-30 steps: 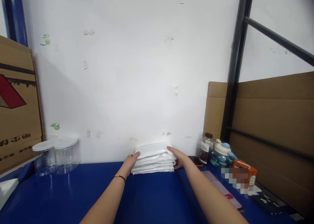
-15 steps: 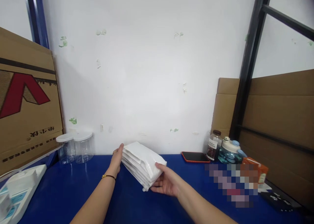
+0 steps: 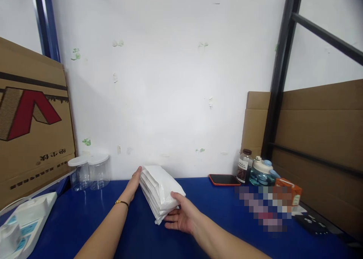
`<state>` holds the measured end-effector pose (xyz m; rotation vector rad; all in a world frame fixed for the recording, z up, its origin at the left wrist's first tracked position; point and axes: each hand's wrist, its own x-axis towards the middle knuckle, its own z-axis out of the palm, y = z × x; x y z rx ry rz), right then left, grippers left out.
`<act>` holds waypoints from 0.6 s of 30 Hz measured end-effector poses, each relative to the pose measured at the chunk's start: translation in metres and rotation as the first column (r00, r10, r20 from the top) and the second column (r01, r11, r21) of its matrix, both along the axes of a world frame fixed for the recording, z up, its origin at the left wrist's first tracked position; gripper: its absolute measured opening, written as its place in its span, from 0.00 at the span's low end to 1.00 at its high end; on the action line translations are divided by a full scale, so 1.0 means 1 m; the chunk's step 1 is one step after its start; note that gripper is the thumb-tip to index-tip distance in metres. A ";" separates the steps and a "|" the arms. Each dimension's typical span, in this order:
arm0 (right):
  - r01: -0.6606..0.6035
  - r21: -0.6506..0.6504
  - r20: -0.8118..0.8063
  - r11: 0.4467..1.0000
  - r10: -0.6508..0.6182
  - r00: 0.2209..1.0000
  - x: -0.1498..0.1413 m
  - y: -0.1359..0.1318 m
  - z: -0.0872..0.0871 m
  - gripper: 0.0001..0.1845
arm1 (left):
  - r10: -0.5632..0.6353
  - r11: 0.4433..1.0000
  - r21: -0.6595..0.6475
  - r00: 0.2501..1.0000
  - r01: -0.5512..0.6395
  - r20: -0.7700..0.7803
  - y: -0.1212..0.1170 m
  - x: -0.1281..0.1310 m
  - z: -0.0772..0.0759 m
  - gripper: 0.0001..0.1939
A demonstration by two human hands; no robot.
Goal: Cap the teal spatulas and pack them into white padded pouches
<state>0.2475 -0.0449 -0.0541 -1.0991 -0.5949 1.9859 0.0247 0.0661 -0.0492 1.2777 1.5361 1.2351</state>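
Note:
A stack of flat white packets (image 3: 163, 185), with layered edges facing left and a wrinkled, shiny wrapping, is held at a tilt just above the blue tabletop. My right hand (image 3: 181, 213) grips its near right corner, thumb on top and fingers curled underneath, some of them partly visible. Against its left end presses my left hand (image 3: 134, 185), thumb side up; most of its fingers are hidden behind the stack. A beaded bracelet (image 3: 121, 203) is on my left wrist.
Two clear jars with white lids (image 3: 98, 172) stand back left, near a cardboard box (image 3: 34, 107). A white power strip (image 3: 34, 221) lies front left. On the right are a phone (image 3: 224, 180), a brown-capped bottle (image 3: 244, 166), a blue water bottle (image 3: 261, 172), an orange box (image 3: 295, 193) and a blurred patch.
The stack and my right hand have shifted a little left, and the stack's near end has turned slightly toward me. The whole view has swung slightly. Both hands keep their hold.

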 end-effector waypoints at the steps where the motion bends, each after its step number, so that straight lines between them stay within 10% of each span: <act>1: 0.003 -0.001 0.019 1.000 -0.003 1.000 0.003 0.003 0.001 0.26 | -0.050 0.998 -0.030 0.998 0.051 0.031 0.004 -0.002 0.001 0.39; 8: 0.153 0.062 0.202 0.986 -0.163 0.966 0.037 0.055 0.002 0.13 | -0.165 0.961 -0.208 0.982 0.181 0.093 -0.012 -0.011 0.007 0.36; 18: -0.173 0.179 0.308 0.968 0.112 0.945 0.009 0.155 0.010 0.05 | -0.146 0.913 -0.366 0.982 0.181 0.121 -0.124 -0.060 0.002 0.35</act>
